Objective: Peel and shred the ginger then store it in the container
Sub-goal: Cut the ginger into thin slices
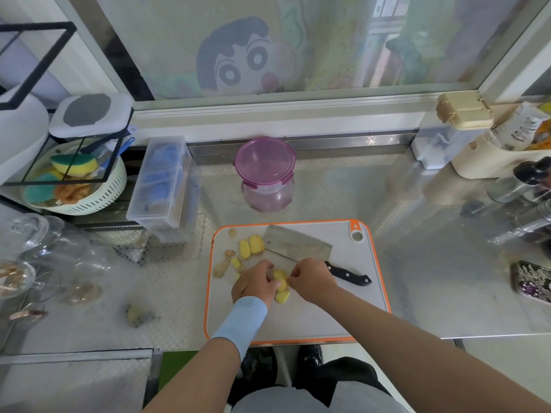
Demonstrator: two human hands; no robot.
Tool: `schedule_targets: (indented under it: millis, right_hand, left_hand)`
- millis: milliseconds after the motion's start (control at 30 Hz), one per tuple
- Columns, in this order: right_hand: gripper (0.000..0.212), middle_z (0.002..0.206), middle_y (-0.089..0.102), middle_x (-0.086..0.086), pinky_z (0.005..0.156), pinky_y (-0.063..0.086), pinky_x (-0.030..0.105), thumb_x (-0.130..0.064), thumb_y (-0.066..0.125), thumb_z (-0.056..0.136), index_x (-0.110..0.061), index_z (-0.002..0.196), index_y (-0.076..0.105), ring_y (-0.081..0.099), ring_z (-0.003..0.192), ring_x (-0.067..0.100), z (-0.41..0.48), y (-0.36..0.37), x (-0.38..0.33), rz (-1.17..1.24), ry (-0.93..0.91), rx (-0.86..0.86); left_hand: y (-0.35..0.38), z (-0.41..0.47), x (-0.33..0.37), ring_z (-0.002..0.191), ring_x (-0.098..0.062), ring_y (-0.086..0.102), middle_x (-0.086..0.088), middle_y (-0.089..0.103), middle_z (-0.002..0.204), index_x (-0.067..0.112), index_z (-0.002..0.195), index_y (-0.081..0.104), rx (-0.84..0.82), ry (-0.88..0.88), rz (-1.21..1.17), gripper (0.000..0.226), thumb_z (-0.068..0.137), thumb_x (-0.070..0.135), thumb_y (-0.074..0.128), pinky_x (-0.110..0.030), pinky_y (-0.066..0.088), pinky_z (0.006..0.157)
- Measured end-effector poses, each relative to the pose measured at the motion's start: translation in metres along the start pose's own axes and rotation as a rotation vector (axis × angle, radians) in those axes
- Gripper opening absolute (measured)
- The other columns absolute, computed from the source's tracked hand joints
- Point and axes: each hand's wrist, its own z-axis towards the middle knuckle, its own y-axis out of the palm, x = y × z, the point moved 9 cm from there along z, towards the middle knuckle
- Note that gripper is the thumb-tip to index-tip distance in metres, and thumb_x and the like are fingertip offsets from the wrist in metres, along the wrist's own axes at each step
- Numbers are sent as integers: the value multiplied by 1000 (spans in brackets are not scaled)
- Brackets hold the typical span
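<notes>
Left hand [256,283] and right hand [313,280], fingers clamped on a ginger piece [281,280], seemingly pick off skin; shredding next needs the cleaver [298,247].

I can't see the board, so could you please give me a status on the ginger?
Left grip and right grip both holding the ginger piece at the cutting board. Cleaver lying free behind them. Container beyond the board, lid on.
</notes>
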Motion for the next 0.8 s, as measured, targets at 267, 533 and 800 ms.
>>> schedule_targets:
  millis: [267, 533, 800]
  right_hand:
    - [23, 106, 66, -2, 77, 54, 30, -26, 53, 94, -30, 110, 69, 62, 93, 18, 0, 0, -12, -65, -144, 52]
    - [16, 97, 69, -9, 77, 58, 32, -24, 59, 87, -34, 87, 71, 65, 87, 14, 4, 0, -10, -3, -100, 44]
    - [22, 100, 67, -9, 72, 55, 27, -24, 51, 90, -36, 97, 69, 64, 88, 15, 6, -2, -9, -2, -93, 64]
  left_hand:
    - [0, 4, 7, 102, -17, 57, 8, 57, 117, 37, 121, 61, -3, 108, 55, 31, 92, 31, 55, -28, 45, 83]
    - [-6, -2, 3, 97, -16, 61, 10, 68, 109, 32, 114, 63, 30, 105, -26, 24, 90, 29, 59, -27, 47, 81]
    - [-13, 7, -12, 92, -11, 61, 11, 70, 106, 36, 104, 71, 14, 34, -118, 25, 93, 23, 53, -24, 48, 79]
